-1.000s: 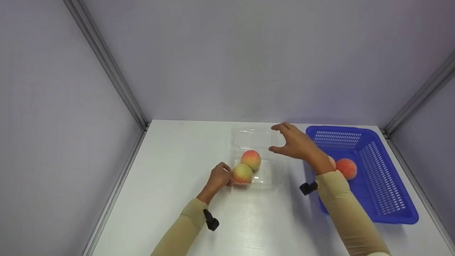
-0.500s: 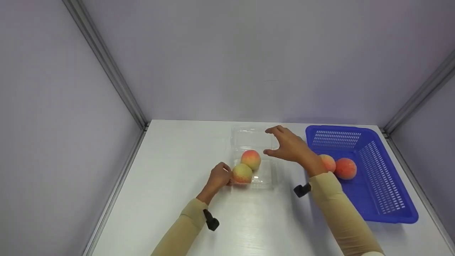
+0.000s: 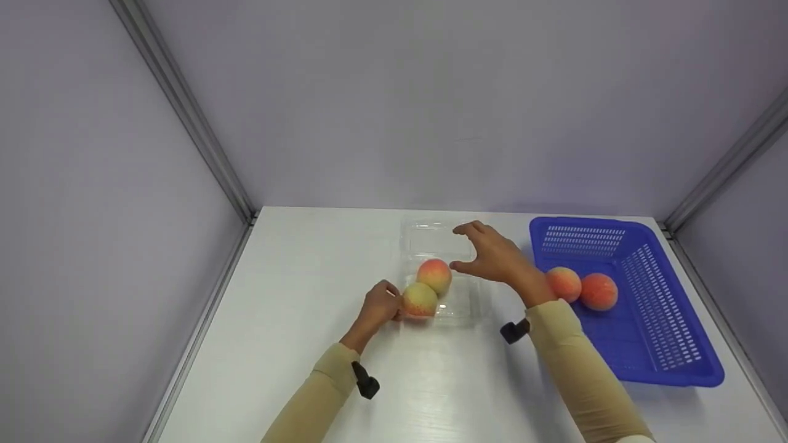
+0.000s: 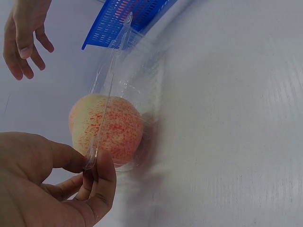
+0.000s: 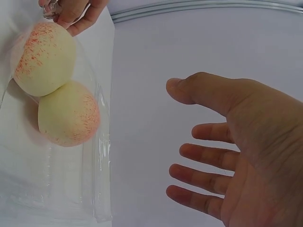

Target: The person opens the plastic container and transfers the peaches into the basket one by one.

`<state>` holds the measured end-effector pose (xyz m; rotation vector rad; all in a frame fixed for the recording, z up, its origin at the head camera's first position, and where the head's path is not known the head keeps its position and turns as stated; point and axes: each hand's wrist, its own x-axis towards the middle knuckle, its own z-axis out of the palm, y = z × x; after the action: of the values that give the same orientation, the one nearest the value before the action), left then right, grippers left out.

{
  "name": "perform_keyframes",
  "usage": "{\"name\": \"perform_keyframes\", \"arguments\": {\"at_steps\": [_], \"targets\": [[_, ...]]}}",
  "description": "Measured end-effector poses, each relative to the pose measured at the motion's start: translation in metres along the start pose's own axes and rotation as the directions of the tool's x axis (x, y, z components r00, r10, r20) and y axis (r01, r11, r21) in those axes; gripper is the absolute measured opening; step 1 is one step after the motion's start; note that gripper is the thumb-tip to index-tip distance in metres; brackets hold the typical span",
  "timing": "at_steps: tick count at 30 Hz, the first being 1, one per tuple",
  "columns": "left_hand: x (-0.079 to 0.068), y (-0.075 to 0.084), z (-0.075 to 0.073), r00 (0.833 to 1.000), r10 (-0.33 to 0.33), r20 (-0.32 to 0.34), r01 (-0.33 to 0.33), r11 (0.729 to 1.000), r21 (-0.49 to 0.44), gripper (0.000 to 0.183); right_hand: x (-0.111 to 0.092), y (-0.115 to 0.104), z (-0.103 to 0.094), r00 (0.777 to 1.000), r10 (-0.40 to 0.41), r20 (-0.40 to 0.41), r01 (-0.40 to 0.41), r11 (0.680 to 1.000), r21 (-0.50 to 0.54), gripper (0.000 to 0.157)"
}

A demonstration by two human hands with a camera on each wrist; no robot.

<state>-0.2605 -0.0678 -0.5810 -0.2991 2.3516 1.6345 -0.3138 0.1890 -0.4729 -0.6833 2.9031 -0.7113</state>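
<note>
A clear plastic clamshell box [image 3: 458, 301] lies unfolded on the white table, its lid [image 3: 431, 239] laid back toward the wall. Two peaches sit against each other in the left part of its base: a yellowish near one [image 3: 420, 300] and a redder far one [image 3: 434, 276]. My left hand [image 3: 380, 304] pinches the box's rim at the near left corner, as the left wrist view shows between thumb [image 4: 71, 158] and fingers. Above the box's right side hovers my right hand [image 3: 492, 253], thumb and fingers spread apart with nothing between them [image 5: 255, 151].
To the right stands a blue plastic basket [image 3: 665, 320] with slotted walls. Inside it, two more peaches lie side by side, one orange-pink [image 3: 564, 284] and one redder [image 3: 599, 291]. Grey walls with metal frame strips [image 3: 191, 111] enclose the table [image 3: 295, 277].
My right hand has moved left and slightly nearer, away from the basket and over the box, uncovering a basket peach. The left hand, box and its peaches stay put.
</note>
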Motion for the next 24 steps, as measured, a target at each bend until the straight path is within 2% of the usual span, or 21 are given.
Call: {"name": "perform_keyframes", "arguments": {"at_steps": [6,24], "targets": [[-0.001,0.000,-0.001,1.000,0.016,0.007,-0.016,1.000,-0.012,0.009,0.002,-0.001,0.006,1.000,-0.016,-0.007,0.016,1.000,-0.003,0.072],[-0.002,0.002,-0.001,1.000,-0.008,-0.011,0.008,0.999,0.044,0.011,0.007,-0.004,0.023,1.000,-0.021,0.020,0.021,1.000,0.011,0.072]]}}
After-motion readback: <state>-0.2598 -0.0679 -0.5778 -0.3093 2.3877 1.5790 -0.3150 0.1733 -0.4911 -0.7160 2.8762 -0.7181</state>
